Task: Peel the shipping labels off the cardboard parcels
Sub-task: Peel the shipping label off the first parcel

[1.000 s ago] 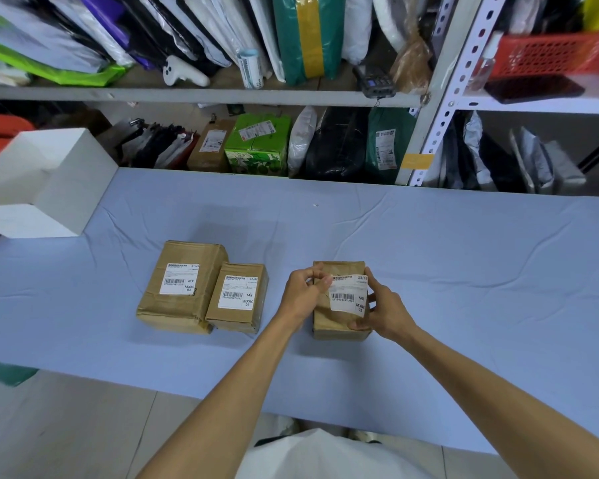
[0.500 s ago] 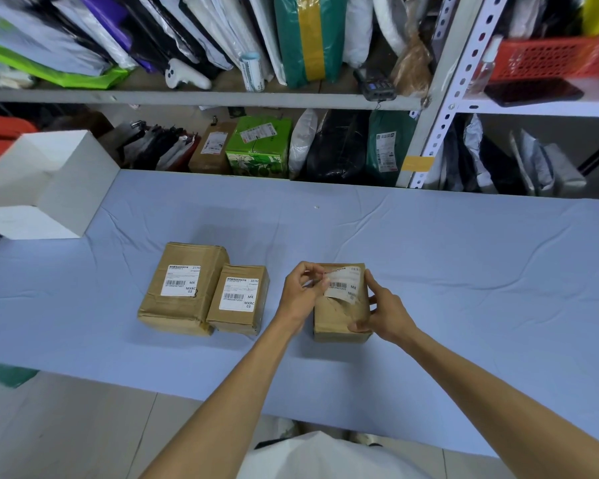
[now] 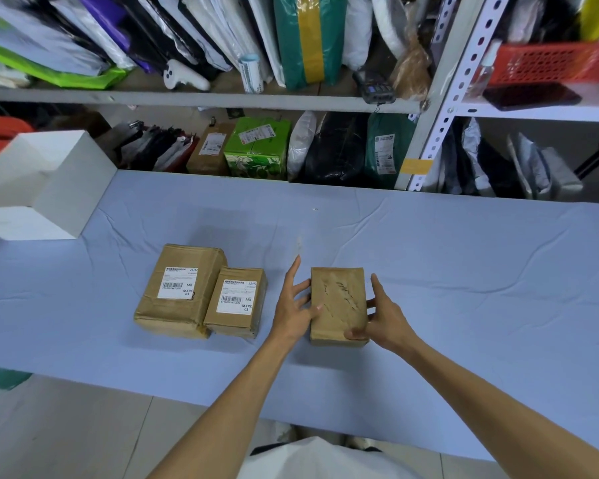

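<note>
Three brown parcels lie on the blue-covered table (image 3: 464, 271). The big left parcel (image 3: 180, 292) carries a white shipping label (image 3: 177, 284). A second label (image 3: 237, 296) sits on the smaller middle parcel (image 3: 236, 302). On the right parcel (image 3: 338, 305) no label shows, only torn scuff marks on its top. My left hand (image 3: 293, 305) is beside that parcel's left edge with fingers spread and straight, thumb touching the top. My right hand (image 3: 381, 316) holds the parcel's right side, thumb at the near corner. The peeled label is not in view.
A white open box (image 3: 66, 188) stands at the table's far left. Behind the table, metal shelves (image 3: 429, 108) are packed with bags and parcels, among them a green carton (image 3: 256, 146). A red basket (image 3: 554, 60) sits on the upper right shelf.
My left hand pulled the white label off the right parcel and then opened; the label is gone from view. The parcel's top is now bare and scuffed. My right hand kept its hold.
</note>
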The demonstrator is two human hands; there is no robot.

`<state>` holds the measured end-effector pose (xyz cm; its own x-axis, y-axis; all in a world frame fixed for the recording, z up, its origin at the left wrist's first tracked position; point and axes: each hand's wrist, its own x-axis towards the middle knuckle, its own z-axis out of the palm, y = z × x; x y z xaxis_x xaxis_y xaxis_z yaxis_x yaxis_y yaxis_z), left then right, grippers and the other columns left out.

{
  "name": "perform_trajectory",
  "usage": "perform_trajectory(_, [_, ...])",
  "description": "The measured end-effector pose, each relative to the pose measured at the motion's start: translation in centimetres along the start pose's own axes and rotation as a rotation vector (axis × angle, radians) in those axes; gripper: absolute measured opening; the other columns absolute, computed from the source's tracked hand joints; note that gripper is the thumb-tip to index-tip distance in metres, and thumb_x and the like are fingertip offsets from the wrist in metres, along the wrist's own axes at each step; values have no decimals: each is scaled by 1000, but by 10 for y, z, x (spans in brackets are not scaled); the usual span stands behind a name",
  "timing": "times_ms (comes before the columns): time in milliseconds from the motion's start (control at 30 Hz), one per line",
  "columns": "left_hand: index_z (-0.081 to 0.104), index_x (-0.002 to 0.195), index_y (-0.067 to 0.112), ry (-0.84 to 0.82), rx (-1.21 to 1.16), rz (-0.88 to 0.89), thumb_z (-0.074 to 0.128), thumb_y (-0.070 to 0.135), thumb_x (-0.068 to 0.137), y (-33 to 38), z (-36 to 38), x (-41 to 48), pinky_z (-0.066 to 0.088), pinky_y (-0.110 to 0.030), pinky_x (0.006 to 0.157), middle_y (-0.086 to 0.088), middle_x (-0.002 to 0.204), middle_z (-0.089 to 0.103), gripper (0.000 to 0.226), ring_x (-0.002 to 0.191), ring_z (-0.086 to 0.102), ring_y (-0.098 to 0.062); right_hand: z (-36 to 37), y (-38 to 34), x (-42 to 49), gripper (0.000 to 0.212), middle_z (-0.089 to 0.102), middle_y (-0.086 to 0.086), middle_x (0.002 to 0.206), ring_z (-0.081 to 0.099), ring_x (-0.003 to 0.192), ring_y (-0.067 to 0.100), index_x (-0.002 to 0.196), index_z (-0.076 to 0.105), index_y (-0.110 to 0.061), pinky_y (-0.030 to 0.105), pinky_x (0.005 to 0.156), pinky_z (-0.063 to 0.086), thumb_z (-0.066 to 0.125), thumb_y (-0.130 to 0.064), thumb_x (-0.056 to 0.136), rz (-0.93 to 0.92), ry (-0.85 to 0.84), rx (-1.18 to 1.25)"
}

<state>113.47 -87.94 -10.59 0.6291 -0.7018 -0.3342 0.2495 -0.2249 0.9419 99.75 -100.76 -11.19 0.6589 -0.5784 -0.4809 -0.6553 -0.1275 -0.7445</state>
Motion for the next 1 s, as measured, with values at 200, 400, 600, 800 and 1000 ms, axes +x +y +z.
perform_trajectory(200, [29, 147, 33, 31, 24, 7, 63, -14, 80, 0, 2, 2, 54, -31, 92, -10, 130, 57, 89, 117, 58, -19, 12, 2, -2, 125, 51, -7, 125, 57, 99, 6, 150, -5, -38, 24, 86, 48, 86, -23, 67, -81, 64, 113])
perform_trajectory(400, [31, 146, 31, 33, 36, 2, 66, -12, 80, -1, -2, 2, 52, -39, 96, -9, 131, 57, 86, 117, 58, -22, 8, -4, 3, 141, 55, -1, 107, 58, 89, 17, 148, 5, -33, 28, 74, 50, 95, -37, 41, -93, 120, -41])
perform_trajectory(600, [29, 147, 33, 23, 54, -10, 70, -8, 79, -4, -3, 3, 52, -39, 96, -4, 129, 58, 89, 117, 59, -20, 3, -8, 2, 79, 60, -1, 88, 61, 76, 19, 121, 37, -29, 27, 60, 49, 88, -35, 61, -141, 237, 61])
perform_trajectory(800, [28, 148, 30, 19, 87, -36, 63, -17, 78, -8, -3, 4, 56, -19, 80, -6, 131, 56, 91, 116, 58, -17, 4, -12, 6, 22, 64, 13, 86, 62, 75, 29, 111, 43, -27, 49, 71, 56, 49, -41, 95, -102, 330, 32])
perform_trajectory(1000, [29, 147, 32, 33, 121, -26, 62, -19, 78, -13, -2, 6, 55, -40, 92, -2, 130, 55, 92, 111, 59, -10, 13, -17, -2, 140, 22, -1, 147, 53, 118, 28, 151, -2, -24, 37, 86, 48, 87, -55, 48, -60, 108, -287])
